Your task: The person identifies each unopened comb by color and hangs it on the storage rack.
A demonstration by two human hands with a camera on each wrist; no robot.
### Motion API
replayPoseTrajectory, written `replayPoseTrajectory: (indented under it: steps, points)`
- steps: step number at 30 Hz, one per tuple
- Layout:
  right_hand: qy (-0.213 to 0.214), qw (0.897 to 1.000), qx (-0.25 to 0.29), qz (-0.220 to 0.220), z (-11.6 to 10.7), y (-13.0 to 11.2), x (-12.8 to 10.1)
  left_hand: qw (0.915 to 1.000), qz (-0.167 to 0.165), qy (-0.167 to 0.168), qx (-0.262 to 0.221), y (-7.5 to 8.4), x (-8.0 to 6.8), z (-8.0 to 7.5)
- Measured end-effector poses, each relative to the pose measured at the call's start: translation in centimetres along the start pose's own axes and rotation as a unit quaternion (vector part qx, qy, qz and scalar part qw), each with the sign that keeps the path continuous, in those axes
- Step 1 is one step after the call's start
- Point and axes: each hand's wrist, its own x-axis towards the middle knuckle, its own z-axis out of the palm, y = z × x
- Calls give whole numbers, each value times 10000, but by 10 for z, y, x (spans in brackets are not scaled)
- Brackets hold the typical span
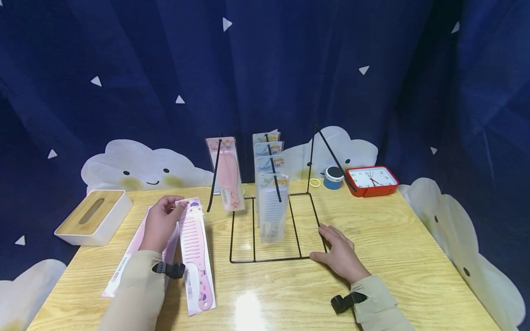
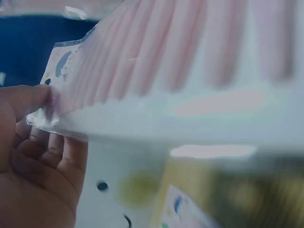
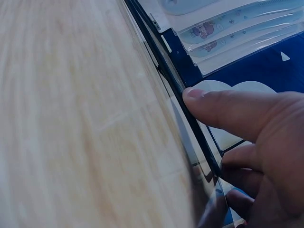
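Between thumb and fingers, my left hand [image 1: 160,225] pinches the top end of a packaged pink comb [image 1: 192,250]. Its clear sleeve and wide teeth fill much of the left wrist view. Under my left forearm lies another pink comb pack [image 1: 131,250], partly hidden. My right hand [image 1: 341,253] holds the front right corner of a black wire rack [image 1: 271,261], thumb on the front bar and fingers at the side. From the rack's middle hook hang several bluish comb packs [image 1: 273,207]. A pink comb pack [image 1: 227,172] hangs on its left hook; the right hook [image 1: 336,156] is bare.
A white tissue box [image 1: 105,230] with a wooden lid stands at the left. Behind the rack, at the right, are a blue jar [image 1: 333,179], a yellow ring [image 1: 315,183] and a red clock [image 1: 371,180]. A dark blue curtain [image 1: 290,69] closes off the back.
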Motion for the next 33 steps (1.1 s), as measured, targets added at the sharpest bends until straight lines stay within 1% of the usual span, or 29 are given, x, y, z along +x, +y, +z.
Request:
replayPoseTrajectory:
  steps: [3,7,10,14,17,20,24,26,30,33]
  points:
    - [-20,10000,3,13,0,1,0,9980,35,131,-612,12,-11,1]
    - [-22,10000,-12,9,1,1,0,9898,190,201,-1398,31,-28,2]
    - [-20,10000,-60,19,0,1,0,9797,293,98,-1983,44,-41,1]
    - [-30,9999,-91,51,0,1,0,9673,506,-117,-2483,60,-57,-3]
    - [-45,10000,-76,41,0,1,0,9641,772,-202,-2531,68,-69,-6]
    - [-50,9999,-90,22,-1,0,0,9580,1124,-224,-2629,77,-80,-7]
    - [-43,9999,-135,11,-1,0,-1,9437,1671,-266,-2841,88,-89,-5]
    - [-41,9999,-135,10,-1,0,-1,9378,1857,-242,-2923,93,-93,-4]
    - [-45,9999,-127,21,-1,-1,0,9284,2055,-215,-3088,100,-98,-3]
    - [-33,9999,-120,48,-1,0,0,9238,2134,-197,-3173,104,-100,-2]
